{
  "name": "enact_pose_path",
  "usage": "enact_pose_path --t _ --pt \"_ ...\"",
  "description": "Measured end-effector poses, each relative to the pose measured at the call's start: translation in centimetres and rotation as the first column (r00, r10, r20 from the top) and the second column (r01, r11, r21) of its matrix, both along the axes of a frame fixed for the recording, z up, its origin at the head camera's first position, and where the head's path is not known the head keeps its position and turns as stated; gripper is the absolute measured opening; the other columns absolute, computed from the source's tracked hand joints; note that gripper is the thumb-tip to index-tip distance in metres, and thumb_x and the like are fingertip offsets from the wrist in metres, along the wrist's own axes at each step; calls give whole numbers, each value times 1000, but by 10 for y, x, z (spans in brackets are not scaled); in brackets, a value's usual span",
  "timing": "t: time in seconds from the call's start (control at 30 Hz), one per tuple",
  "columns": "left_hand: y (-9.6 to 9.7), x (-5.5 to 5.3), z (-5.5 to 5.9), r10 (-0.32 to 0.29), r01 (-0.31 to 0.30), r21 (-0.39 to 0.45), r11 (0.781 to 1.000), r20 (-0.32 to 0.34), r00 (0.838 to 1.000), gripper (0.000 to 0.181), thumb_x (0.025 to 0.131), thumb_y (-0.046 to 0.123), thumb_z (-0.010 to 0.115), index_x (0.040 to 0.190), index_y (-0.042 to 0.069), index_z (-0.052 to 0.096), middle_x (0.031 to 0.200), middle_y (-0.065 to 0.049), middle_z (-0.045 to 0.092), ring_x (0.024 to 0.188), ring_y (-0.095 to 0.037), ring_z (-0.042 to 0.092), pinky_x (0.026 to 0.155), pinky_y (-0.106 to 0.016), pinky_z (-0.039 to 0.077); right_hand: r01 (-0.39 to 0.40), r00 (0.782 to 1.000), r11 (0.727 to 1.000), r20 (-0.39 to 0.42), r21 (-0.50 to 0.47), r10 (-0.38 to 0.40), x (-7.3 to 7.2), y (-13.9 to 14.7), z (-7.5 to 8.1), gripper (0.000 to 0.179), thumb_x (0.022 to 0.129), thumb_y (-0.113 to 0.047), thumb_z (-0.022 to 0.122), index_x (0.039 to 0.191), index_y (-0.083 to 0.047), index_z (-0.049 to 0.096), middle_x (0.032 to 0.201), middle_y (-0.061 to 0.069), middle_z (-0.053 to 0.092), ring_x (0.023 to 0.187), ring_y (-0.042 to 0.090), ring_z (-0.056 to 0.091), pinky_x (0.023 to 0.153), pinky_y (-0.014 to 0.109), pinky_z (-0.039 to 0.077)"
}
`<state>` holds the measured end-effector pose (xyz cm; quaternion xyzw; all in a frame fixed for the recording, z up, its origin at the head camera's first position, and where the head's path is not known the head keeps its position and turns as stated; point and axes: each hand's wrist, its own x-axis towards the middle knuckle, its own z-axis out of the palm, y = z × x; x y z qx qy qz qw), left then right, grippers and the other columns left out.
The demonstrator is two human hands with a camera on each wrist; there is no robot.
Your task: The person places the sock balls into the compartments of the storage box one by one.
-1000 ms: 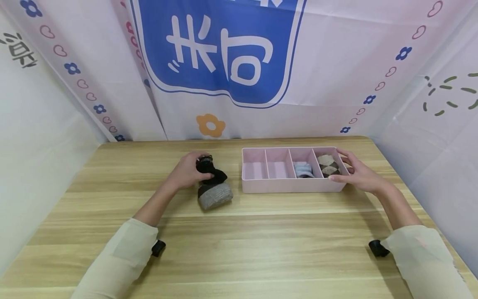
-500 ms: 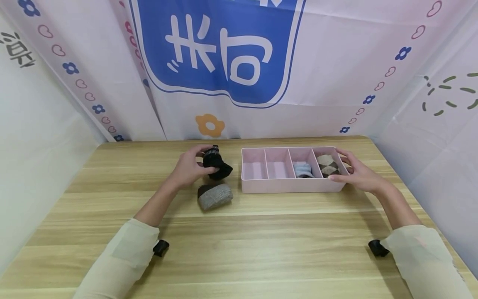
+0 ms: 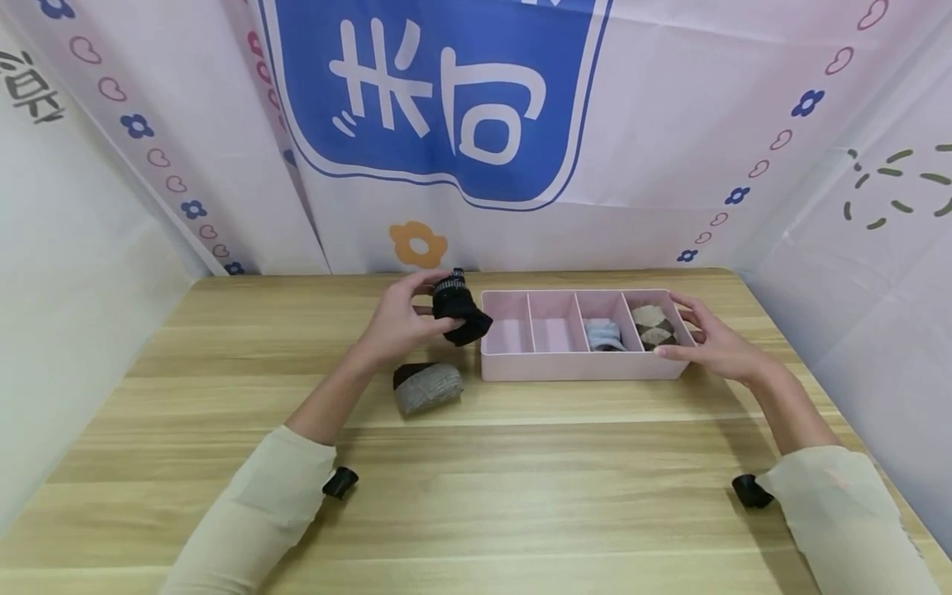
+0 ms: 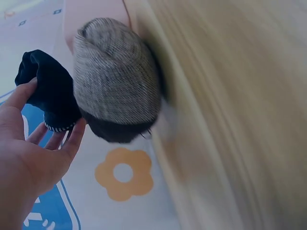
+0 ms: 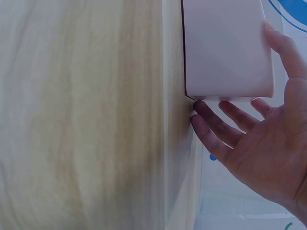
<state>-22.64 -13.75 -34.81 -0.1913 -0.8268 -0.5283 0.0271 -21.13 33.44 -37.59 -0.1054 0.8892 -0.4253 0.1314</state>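
My left hand [image 3: 402, 322] pinches a rolled black sock [image 3: 459, 314] with a white-striped cuff between thumb and fingers, raised beside the left end of a pink divided box [image 3: 580, 367]. Below that hand, a rolled grey sock [image 3: 430, 390] with a dark part lies on the table; in the left wrist view, the grey sock [image 4: 115, 76] looms large beside the black one. At the box's right end, my right hand [image 3: 714, 347] holds its corner, thumb on the rim and fingers against the end wall [image 5: 228, 48]. The two left compartments hold nothing.
A light blue rolled sock [image 3: 604, 335] sits in the third compartment, and a brown-beige argyle sock [image 3: 654, 327] in the rightmost. Behind the wooden table [image 3: 476, 496] hangs a printed cloth backdrop [image 3: 654, 149].
My left hand has lifted the black sock from beside the grey one and carried it right, up to the box's left end. The right hand and the box stay in place.
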Motion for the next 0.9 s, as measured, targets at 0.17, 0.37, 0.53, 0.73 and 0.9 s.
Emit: enact_pose_path --t 0.17,0.37,0.53,0.73,0.9 --pt "15 2 7 -16 17 17 1000 -11 1000 70 81 2 86 144 1 56 133 -19 60 125 -33 57 99 -47 56 -7 1000 1000 -3 -16 7 1 0 1 105 96 -21 74 167 -13 -3 165 37 9 144 65 21 112 76 26" --pt "31 1 12 -46 46 36 998 -17 999 70 81 2 86 144 2 56 134 -18 60 125 -32 57 99 -47 56 -8 1000 1000 2 -30 8 2 1 3 104 96 -22 74 167 -14 -2 165 36 10 145 64 21 112 76 26" --pt "44 -1 15 -66 67 47 997 -29 997 69 82 3 86 145 2 56 133 -17 61 124 -30 58 99 -44 57 -15 1000 999 0 -36 15 2 1 2 104 96 -19 74 167 -13 -3 165 37 10 145 64 21 111 76 28" --pt "58 -1 18 -86 87 74 993 -23 996 68 83 2 84 145 3 57 131 -16 62 123 -30 57 100 -42 56 -12 1000 999 4 -34 12 0 1 0 104 96 -19 74 167 -15 -3 165 37 10 145 64 21 111 76 27" --pt "69 -2 20 -111 111 101 989 -6 994 68 83 1 84 145 2 56 131 -17 60 122 -30 58 97 -37 57 -11 1000 999 1 -30 11 1 2 1 104 96 -20 74 167 -15 -2 165 37 10 145 64 22 112 76 27"
